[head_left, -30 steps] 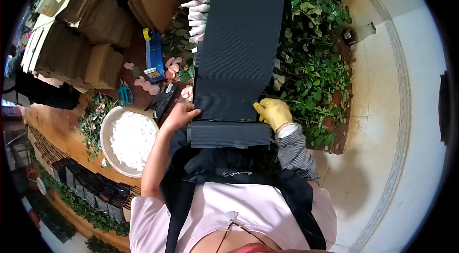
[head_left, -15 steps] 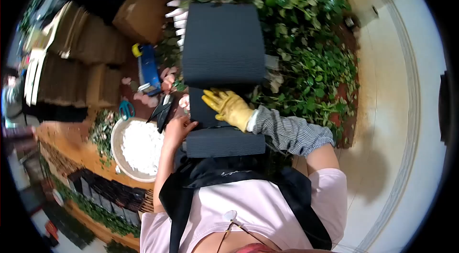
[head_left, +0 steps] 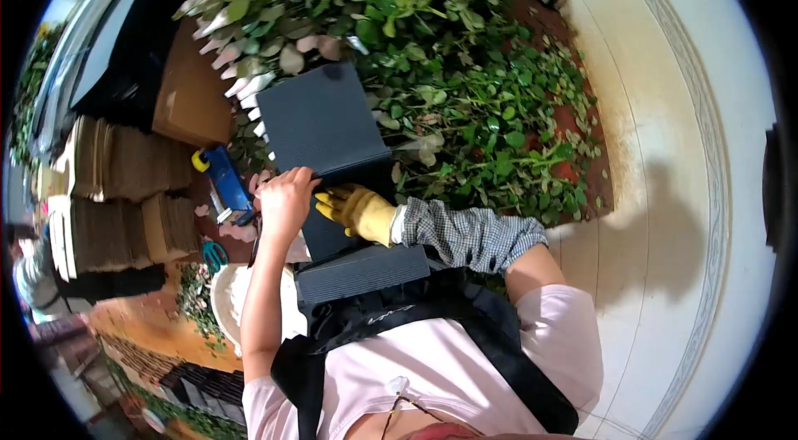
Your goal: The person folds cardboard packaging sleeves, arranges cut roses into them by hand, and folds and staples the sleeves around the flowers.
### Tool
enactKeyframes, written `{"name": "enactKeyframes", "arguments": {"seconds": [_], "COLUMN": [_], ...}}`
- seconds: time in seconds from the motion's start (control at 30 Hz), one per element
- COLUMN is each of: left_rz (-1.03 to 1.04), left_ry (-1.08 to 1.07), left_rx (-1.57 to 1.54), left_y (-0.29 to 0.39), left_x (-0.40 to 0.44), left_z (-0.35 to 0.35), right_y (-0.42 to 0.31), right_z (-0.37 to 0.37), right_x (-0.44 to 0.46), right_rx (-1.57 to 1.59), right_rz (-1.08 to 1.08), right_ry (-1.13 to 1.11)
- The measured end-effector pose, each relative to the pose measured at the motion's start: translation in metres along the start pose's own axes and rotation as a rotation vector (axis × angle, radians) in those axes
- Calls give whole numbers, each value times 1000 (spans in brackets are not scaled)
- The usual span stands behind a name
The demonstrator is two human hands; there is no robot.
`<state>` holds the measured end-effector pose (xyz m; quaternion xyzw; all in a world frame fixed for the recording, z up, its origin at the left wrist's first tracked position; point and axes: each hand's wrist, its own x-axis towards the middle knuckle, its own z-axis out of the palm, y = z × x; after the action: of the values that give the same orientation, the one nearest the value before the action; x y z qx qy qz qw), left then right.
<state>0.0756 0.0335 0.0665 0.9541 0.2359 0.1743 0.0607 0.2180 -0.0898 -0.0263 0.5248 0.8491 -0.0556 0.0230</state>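
Note:
The dark corrugated sheet (head_left: 320, 120) lies folded over beside the leafy stems, its far part raised and tilted. Bare, my left hand (head_left: 285, 201) has its fingers curled at the sheet's left edge, near the fold. In a yellow glove, my right hand (head_left: 357, 211) rests with fingers spread on the dark surface below the fold. A ribbed dark strip (head_left: 363, 274) lies between my hands and my apron.
Leafy stems (head_left: 474, 108) cover the far and right side. At left are a blue tape dispenser (head_left: 229, 182), teal scissors (head_left: 214, 255), stacked cardboard (head_left: 108, 232) and a round tub (head_left: 229, 307) of white pieces. A carton (head_left: 195, 91) stands behind.
The long sheet has been folded toward me, and its raised part now looks shorter. My left hand has moved up along its edge; my gloved right hand moved left from its right edge onto it.

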Motion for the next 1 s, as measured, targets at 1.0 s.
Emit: {"name": "enactKeyframes", "arguments": {"seconds": [1.0], "left_rz": [-942], "left_ry": [330], "left_rx": [558], "left_y": [-219], "left_x": [-157], "left_z": [-90], "right_y": [9], "right_z": [-19], "right_x": [-3], "right_rx": [299], "right_rz": [-22], "right_ry": [-31]}}
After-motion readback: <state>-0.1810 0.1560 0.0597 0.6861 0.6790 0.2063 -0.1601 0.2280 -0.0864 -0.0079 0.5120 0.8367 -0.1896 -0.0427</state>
